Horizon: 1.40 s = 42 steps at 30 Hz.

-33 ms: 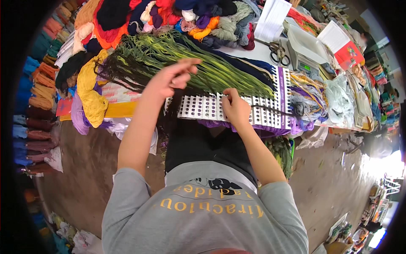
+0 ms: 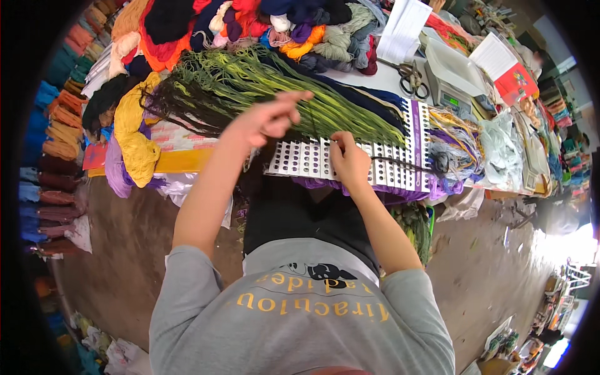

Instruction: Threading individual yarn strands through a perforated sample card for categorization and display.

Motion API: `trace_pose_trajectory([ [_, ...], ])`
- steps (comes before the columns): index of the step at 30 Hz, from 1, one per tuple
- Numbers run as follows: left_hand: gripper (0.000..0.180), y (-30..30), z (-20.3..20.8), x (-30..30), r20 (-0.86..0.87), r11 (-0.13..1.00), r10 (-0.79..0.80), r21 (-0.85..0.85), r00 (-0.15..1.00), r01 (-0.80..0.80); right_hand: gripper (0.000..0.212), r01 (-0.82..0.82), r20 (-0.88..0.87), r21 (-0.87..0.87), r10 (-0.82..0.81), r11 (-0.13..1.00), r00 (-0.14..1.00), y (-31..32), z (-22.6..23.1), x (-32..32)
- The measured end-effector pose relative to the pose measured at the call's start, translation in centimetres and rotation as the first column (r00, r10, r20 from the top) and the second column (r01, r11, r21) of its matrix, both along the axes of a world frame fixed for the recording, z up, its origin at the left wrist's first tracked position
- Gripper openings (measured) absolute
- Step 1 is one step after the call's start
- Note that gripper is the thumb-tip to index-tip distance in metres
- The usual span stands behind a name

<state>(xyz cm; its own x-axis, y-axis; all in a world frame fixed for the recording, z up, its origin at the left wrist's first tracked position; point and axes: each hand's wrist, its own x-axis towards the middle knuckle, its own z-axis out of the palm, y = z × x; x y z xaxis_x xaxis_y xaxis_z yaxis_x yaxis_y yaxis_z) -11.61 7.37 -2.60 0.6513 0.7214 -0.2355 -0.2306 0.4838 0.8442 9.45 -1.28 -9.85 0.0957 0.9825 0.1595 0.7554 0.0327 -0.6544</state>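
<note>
Several white cards with rows of holes lie overlapping along the table's front edge. My right hand is closed, its thumb and fingers pinched at the upper edge of one card. My left hand, a little blurred, hovers over the green skeins with its index finger stretched out and the others curled. A dark thread runs from near its fingertips down toward my right hand. Long green and yellow-green threads spread across the table behind the cards, with dark brown threads at their left end.
Yarn hanks in many colours pile up at the back. A yellow hank hangs at the left. Scissors, a scale with a clear tray and a plastic bag are at the right.
My left hand has moved a little to the right, over the green threads, and slightly away from me. My right hand has stayed at the card.
</note>
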Motion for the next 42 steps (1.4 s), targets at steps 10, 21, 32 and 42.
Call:
trace_pose_trajectory([
  [10,0.016,0.0,-4.5,-0.2,-0.408,0.974,0.202,-0.016,0.89,-0.228,0.03,-0.051,0.093,0.16,0.037,0.986,0.995,-0.2,-0.4,-0.8],
  [21,0.04,7.5,-2.7,-16.3,-0.434,0.683,0.727,0.373,0.532,-0.629,0.031,-0.064,0.156,0.255,0.024,0.965,0.987,-0.1,-1.0,-0.7],
  [32,0.056,-1.0,-8.5,-0.4,-0.123,0.988,0.153,0.028,0.981,-0.15,0.03,-0.056,0.143,0.241,0.021,0.969,0.99,0.1,-1.0,-0.6],
  [42,0.059,7.1,-8.4,-16.8,-0.441,0.826,0.563,0.279,0.698,-0.49,0.026,-0.077,0.116,0.245,0.05,0.966,0.992,-0.4,-0.4,-0.1],
])
